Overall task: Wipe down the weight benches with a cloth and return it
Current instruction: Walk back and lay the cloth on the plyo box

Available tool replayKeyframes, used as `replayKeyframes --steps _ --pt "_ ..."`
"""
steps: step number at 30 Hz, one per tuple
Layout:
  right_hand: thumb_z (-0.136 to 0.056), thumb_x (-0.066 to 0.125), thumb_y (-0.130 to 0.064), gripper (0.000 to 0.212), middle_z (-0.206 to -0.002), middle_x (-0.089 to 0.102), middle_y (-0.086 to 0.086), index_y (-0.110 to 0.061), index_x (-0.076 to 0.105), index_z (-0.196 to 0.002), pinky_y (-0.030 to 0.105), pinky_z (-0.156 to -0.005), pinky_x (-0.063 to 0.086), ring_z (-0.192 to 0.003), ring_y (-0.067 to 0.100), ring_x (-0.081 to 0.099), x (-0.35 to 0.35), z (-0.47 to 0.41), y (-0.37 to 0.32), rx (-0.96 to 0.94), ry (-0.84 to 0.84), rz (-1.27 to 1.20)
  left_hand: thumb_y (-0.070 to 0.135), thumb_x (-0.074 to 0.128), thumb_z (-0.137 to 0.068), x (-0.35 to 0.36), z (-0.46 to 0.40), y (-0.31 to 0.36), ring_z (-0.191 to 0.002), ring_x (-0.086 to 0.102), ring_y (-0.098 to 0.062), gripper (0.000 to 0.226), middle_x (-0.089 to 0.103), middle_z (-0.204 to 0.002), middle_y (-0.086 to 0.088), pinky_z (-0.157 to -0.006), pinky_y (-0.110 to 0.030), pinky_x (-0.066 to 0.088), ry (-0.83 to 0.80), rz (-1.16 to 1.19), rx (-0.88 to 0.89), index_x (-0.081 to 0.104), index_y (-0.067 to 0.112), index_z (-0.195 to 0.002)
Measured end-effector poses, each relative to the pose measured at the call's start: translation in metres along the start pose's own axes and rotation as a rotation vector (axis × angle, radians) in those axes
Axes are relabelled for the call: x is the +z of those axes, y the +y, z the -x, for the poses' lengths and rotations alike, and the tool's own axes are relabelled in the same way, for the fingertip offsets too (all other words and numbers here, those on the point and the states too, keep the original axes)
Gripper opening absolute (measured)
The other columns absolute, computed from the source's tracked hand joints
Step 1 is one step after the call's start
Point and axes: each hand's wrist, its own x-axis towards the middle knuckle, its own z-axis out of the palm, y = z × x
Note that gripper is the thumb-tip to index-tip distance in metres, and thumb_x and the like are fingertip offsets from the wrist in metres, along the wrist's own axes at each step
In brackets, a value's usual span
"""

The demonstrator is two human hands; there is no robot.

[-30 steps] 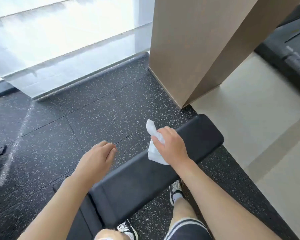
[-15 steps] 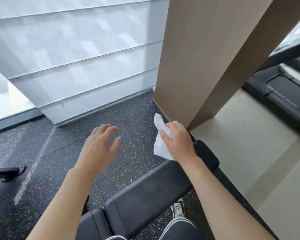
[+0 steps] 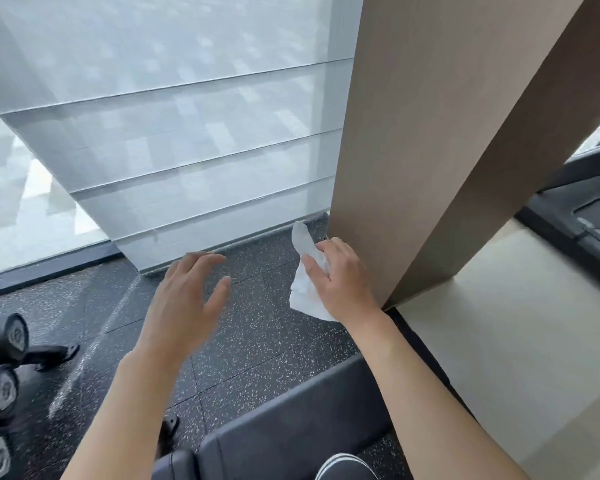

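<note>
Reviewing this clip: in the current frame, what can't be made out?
- Bench, head view: its near end is cut off by the bottom edge and its far end is hidden behind the right forearm.
- Cloth: partly covered by the right hand gripping it.
- Dumbbells: cut off by the left edge; end markings too small to read.

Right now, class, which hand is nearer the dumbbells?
Left. The left hand hovers open right of the dumbbells; the right hand, gripping the cloth, is farther right.

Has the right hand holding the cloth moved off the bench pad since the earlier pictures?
Yes: the right hand with the cloth lifted off the bench pad, toward the wooden column.
</note>
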Motion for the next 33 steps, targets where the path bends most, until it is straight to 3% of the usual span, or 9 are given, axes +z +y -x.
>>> replayKeyframes --steps 10,19,27,33 --pt "-0.105 0.052 -0.047 0.033 -0.09 0.055 -0.008 -0.016 0.062 -0.105 0.027 -0.068 0.036 -0.079 0.011 0.051 -0.002 -0.05 0.016 -0.149 -0.153 -0.122 0.042 0.058 -0.1 -0.002 0.018 0.039 -0.135 0.048 -0.019 0.043 0.051 -0.145 0.007 -0.11 -0.048 0.043 0.134 -0.085 -0.253 0.054 0.029 -0.142" --pt "-0.104 0.056 -0.044 0.034 -0.096 0.058 -0.007 -0.013 0.064 -0.115 0.029 -0.072 0.037 -0.084 0.011 0.052 0.018 -0.053 -0.045 -0.333 -0.341 -0.273 0.028 0.069 -0.096 -0.042 0.098 0.05 -0.132 0.049 -0.023 0.043 0.059 -0.14 -0.003 -0.113 -0.046 0.04 0.329 -0.208 -0.468 0.062 0.017 -0.137" --pt "-0.103 0.057 -0.045 0.029 -0.092 0.053 -0.014 -0.018 0.062 -0.108 0.026 -0.07 0.035 -0.078 0.007 0.05 0.025 0.011 -0.132 -0.506 -0.449 -0.391 0.037 0.057 -0.098 -0.087 0.219 0.07 -0.136 0.048 -0.026 0.049 0.059 -0.143 -0.005 -0.115 -0.053 0.042 0.503 -0.303 -0.642 0.06 0.014 -0.141" --pt "-0.102 0.054 -0.048 0.024 -0.087 0.05 -0.017 -0.025 0.057 -0.1 0.016 -0.066 0.029 -0.075 -0.004 0.046 0.022 0.117 -0.2 -0.67 -0.559 -0.422 0.047 0.05 -0.094 -0.098 0.367 0.097 -0.139 0.047 -0.025 0.059 0.056 -0.146 -0.003 -0.116 -0.054 0.041 0.613 -0.369 -0.821 0.058 0.017 -0.143"
